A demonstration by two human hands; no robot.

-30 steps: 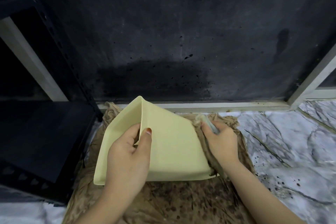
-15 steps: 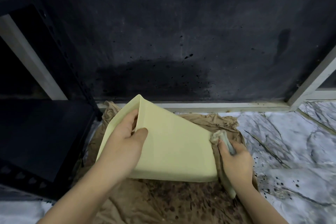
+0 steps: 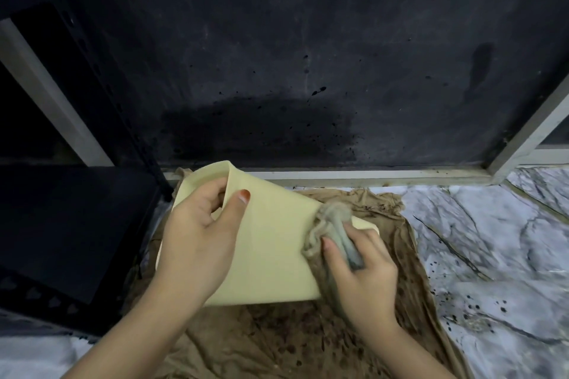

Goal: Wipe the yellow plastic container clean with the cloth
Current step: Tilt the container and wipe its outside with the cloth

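The yellow container (image 3: pixel 271 243) is tipped on its side over a stained brown sheet (image 3: pixel 277 344) on the marble floor (image 3: pixel 492 255), near the black wall (image 3: pixel 308 55). The left hand (image 3: pixel 197 240) grips its far rim, thumb outside, fingers inside. The right hand (image 3: pixel 360 268) clutches a bunched grey cloth (image 3: pixel 332 228) pressed against the container's right edge. A black shelf (image 3: pixel 61 224) stands left.

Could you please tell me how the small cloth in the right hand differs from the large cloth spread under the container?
The small cloth is bunched and grey-beige; the large brown cloth lies spread out, wrinkled and dark-spotted. The small one presses on the yellow container; the large one lies beneath it.
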